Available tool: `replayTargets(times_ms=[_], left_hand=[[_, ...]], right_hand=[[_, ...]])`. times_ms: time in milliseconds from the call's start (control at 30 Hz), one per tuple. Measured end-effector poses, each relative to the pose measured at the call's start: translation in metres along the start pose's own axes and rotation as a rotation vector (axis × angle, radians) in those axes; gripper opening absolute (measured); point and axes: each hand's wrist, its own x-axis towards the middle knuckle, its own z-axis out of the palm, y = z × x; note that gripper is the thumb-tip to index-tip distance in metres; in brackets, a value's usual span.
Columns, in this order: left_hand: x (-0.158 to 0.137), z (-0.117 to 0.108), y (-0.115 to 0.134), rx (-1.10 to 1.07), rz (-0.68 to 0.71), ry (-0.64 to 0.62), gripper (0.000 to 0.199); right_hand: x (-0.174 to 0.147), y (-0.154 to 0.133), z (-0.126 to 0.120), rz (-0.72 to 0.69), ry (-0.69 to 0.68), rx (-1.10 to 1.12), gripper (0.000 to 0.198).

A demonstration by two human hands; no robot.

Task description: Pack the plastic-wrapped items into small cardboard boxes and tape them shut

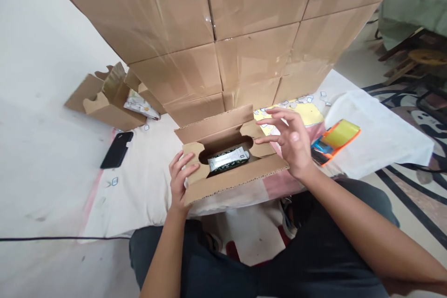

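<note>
A small cardboard box (223, 188) stands before me with its long top flaps raised. Its short end flaps, each with a rounded notch, are folded inward. Inside lies a pack with a silver-white label and dark patterned sides (228, 159). My left hand (179, 174) grips the box's left end, fingers laid over the notched left flap (195, 173). At the other end, my right hand (291, 142) is open with fingers spread, one fingertip at the right flap (261, 146).
Stacked taped cartons (254, 60) rise behind the box. To the left are an open carton (117, 111), a white printed packet (141, 104) and a black phone (118, 150). A tape dispenser with yellow tape (335, 140) lies right, on the cloth-covered table (146, 186).
</note>
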Motion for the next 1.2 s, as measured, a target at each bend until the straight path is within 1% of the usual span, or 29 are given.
replayTargets(times_ms=[67,100,167,200,233,267,333,433,500,533,567,600,633,700,733,767,833,933,1000,1067,1133,1200], left_hand=[[0.001,0.002,0.006,-0.043,-0.027,0.032,0.044],[0.002,0.003,0.009,-0.077,-0.059,0.058,0.041],[0.002,0.007,0.015,-0.177,-0.169,0.118,0.033],[0.002,0.009,0.017,-0.233,-0.231,0.139,0.038],[0.003,0.010,0.018,-0.281,-0.283,0.149,0.049],[0.003,0.012,0.019,-0.314,-0.324,0.144,0.059],[0.004,0.013,0.019,-0.328,-0.368,0.102,0.071],[0.004,0.012,0.019,-0.322,-0.391,0.025,0.078],[0.003,0.011,0.019,-0.328,-0.398,-0.001,0.080],[0.002,0.010,0.019,-0.328,-0.400,-0.004,0.080],[0.002,0.009,0.020,-0.326,-0.399,0.001,0.080],[0.002,0.008,0.020,-0.326,-0.392,0.009,0.080],[0.002,0.007,0.020,-0.322,-0.372,0.013,0.076],[0.004,0.002,0.020,-0.283,-0.298,-0.002,0.056],[0.006,0.000,0.020,-0.246,-0.249,-0.020,0.045],[0.007,-0.003,0.020,-0.198,-0.200,-0.045,0.038],[0.011,-0.007,0.020,-0.087,-0.125,-0.087,0.037],[0.017,-0.009,0.021,0.078,-0.043,-0.120,0.048],[0.020,-0.009,0.024,0.165,-0.008,-0.126,0.060],[0.024,-0.009,0.029,0.216,-0.002,-0.133,0.059],[0.027,-0.010,0.034,0.261,-0.007,-0.152,0.052],[0.029,-0.012,0.039,0.323,-0.013,-0.187,0.050]], right_hand=[[0.003,0.001,-0.003,0.018,-0.011,0.042,0.052],[0.004,0.001,-0.006,0.031,-0.005,0.029,0.051],[0.006,0.001,-0.009,0.043,0.007,-0.033,0.047],[0.006,0.002,-0.010,0.040,-0.003,-0.071,0.044],[0.006,0.003,-0.011,0.032,-0.029,-0.104,0.043],[0.006,0.004,-0.010,0.023,-0.072,-0.127,0.047],[0.005,0.007,-0.008,0.020,-0.173,-0.144,0.063],[0.004,0.012,-0.003,0.074,-0.289,-0.139,0.084],[0.005,0.014,0.000,0.102,-0.314,-0.134,0.091],[0.006,0.015,0.000,0.096,-0.302,-0.130,0.091],[0.007,0.015,0.001,0.069,-0.277,-0.131,0.088],[0.009,0.015,0.000,0.023,-0.251,-0.140,0.080],[0.011,0.015,-0.001,-0.037,-0.229,-0.162,0.068],[0.014,0.014,-0.004,-0.146,-0.222,-0.242,0.042],[0.015,0.013,-0.006,-0.177,-0.238,-0.292,0.032],[0.014,0.011,-0.008,-0.189,-0.259,-0.340,0.028],[0.011,0.007,-0.012,-0.168,-0.297,-0.428,0.029],[0.001,-0.001,-0.012,-0.119,-0.335,-0.566,0.037],[-0.008,-0.005,-0.012,-0.098,-0.346,-0.648,0.041],[-0.018,-0.007,-0.014,-0.087,-0.335,-0.694,0.043],[-0.026,-0.004,-0.022,-0.069,-0.278,-0.709,0.044],[-0.033,0.001,-0.037,-0.040,-0.136,-0.718,0.044]])
